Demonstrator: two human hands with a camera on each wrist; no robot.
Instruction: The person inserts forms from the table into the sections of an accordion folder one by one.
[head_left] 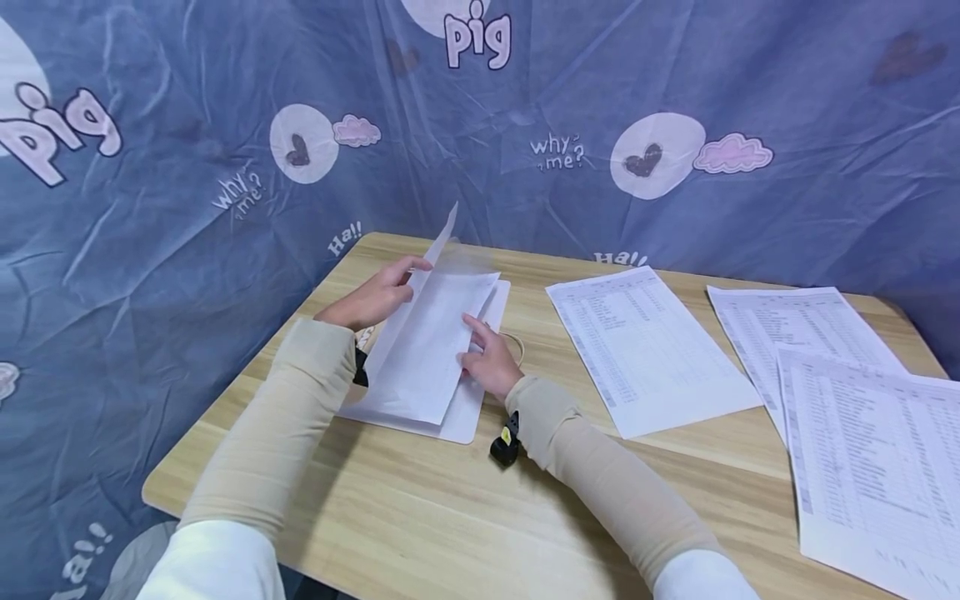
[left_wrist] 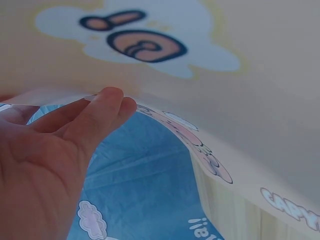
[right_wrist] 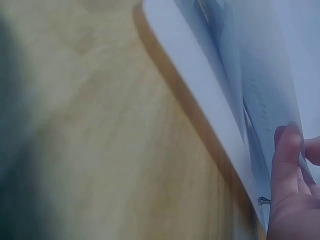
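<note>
A folder with a white inside lies on the left part of the table, its front cover raised. On the cover's outside, the left wrist view shows cartoon print and the letters "CAPY". My left hand pinches the cover near its upper edge, thumb on the outer face. A white sheet of paper lies inside the folder. My right hand pinches its right edge, with the index finger stretched along the sheet. In the right wrist view, fingers sit on both sides of the paper.
To the right, a printed sheet lies flat on the wooden table. Farther right, two more printed sheets overlap. A thin cord loop shows beside the folder. Blue printed cloth hangs behind the table.
</note>
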